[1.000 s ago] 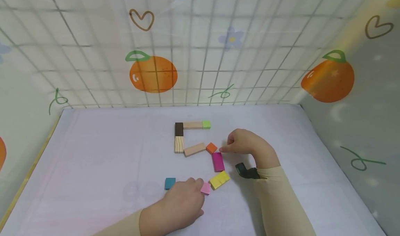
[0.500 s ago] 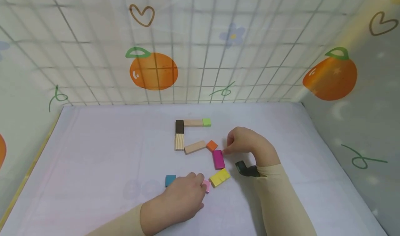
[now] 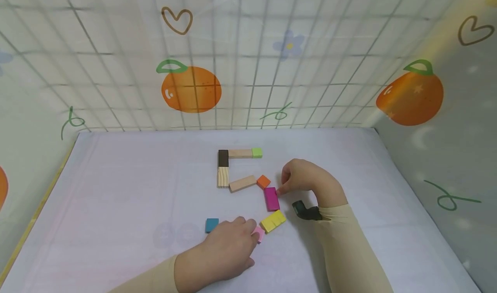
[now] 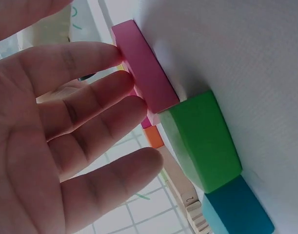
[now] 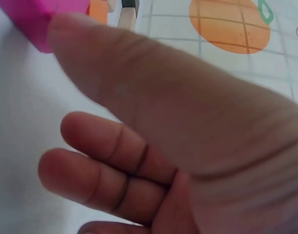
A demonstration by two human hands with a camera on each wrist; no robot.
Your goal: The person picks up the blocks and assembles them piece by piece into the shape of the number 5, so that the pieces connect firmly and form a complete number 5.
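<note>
My left hand (image 3: pixel 227 247) reaches over a pink block (image 3: pixel 259 234). Its fairly straight fingertips (image 4: pixel 139 105) touch the pink block's side in the left wrist view, with the thumb apart. A green block (image 4: pixel 205 139), hidden beneath the hand in the head view, adjoins the pink block; a teal block (image 3: pixel 212 225) follows it. Beside a magenta block (image 3: pixel 272 199) is my right hand (image 3: pixel 308 178). One digit, extended in the right wrist view, touches this block's side; the other visible fingers are loosely bent around nothing. A yellow block (image 3: pixel 273 221) lies between the magenta and pink blocks.
Farther back, an orange cube (image 3: pixel 263 181), tan block (image 3: pixel 242 184), striped block (image 3: pixel 223 177), dark block (image 3: pixel 223 158), another tan block (image 3: pixel 240 153) and light-green cube (image 3: pixel 257 152) continue the curved row. A patterned curtain (image 3: pixel 233 60) stands behind the table (image 3: pixel 136 189).
My right fingertip has moved from near the orange cube to the magenta block's right side. My left fingers have shifted slightly right over the pink block, covering more of it. The view has tilted slightly.
</note>
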